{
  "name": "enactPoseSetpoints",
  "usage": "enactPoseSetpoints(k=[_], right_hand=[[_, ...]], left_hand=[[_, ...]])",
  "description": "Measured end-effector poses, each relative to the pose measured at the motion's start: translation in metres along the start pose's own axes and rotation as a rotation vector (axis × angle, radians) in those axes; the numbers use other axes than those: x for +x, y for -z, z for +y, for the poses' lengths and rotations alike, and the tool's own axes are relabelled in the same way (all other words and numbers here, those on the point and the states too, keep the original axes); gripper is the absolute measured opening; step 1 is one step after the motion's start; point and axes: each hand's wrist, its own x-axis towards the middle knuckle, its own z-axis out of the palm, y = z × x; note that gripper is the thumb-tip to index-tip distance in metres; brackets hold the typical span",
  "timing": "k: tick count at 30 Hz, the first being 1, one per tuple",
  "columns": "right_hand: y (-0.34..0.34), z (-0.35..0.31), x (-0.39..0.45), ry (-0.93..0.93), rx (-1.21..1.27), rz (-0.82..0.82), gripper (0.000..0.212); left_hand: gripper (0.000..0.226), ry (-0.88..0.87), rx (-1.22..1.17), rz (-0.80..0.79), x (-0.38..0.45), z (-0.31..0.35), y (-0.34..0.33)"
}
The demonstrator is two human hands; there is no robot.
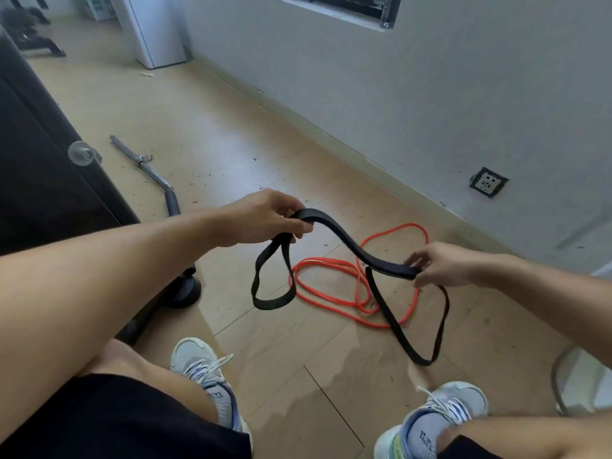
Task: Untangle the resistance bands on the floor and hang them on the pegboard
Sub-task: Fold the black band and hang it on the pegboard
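Right now both hands hold the black band (347, 241) up off the floor (231, 144), spread between them. The left hand (265, 218) has its fingers curled round one stretch of it, with a loop hanging below; the right hand (440, 265) pinches another stretch between thumb and fingertips, and a longer loop drops from there to the floor near the right shoe (443, 412). Holding it apart like this seems meant to let the loops hang free, so any twist shows and the band comes clear of the other one. The orange band (331, 294) lies in loose coils on the floor beneath, and the long black loop crosses over it; whether the two are still caught together I cannot tell. No pegboard is in view, so hanging looks some way off. A metal bar (142, 164) lies on the floor, well apart.
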Motion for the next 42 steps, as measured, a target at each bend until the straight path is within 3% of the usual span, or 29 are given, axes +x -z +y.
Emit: enactPoseSetpoints(k=[4, 7, 10, 14, 17, 25, 30, 34, 39, 42], right_hand=[[0.001, -0.034, -0.008, 0.262, 0.145, 0.158, 0.063], [0.003, -0.061, -0.018, 0.447, 0.333, 0.091, 0.069], [-0.001, -0.078, -0.028, 0.517, 0.364, 0.029, 0.058], [-0.008, -0.084, -0.027, 0.562, 0.574, 0.151, 0.025], [-0.003, -0.082, -0.028, 0.574, 0.639, 0.224, 0.019], [0.006, -0.072, -0.029, 0.55, 0.561, 0.143, 0.027], [-0.002, -0.057, -0.019, 0.445, 0.482, 0.105, 0.017], [0.001, -0.04, -0.01, 0.336, 0.399, 0.113, 0.026], [0.015, -0.028, -0.012, 0.317, 0.567, 0.171, 0.031], [0.022, -0.026, -0.02, 0.346, 0.605, 0.211, 0.024]], left_hand=[[0.013, -0.083, 0.125, -0.052, -0.003, 0.022, -0.012], [0.013, -0.156, 0.319, -0.078, -0.005, 0.036, -0.023], [0.011, -0.2, 0.354, -0.053, -0.008, 0.046, -0.026], [0.007, -0.258, 0.317, 0.043, -0.011, 0.052, -0.021], [0.008, -0.24, 0.182, 0.083, -0.013, 0.052, -0.017], [0.018, -0.251, -0.096, 0.172, -0.015, 0.057, -0.014], [0.013, -0.274, -0.399, 0.345, -0.014, 0.067, -0.004], [0.015, -0.203, -0.595, 0.459, -0.009, 0.058, 0.01], [0.012, -0.034, -0.424, 0.404, 0.001, 0.009, 0.032], [0.015, 0.075, -0.078, 0.34, -0.004, -0.029, 0.042]])
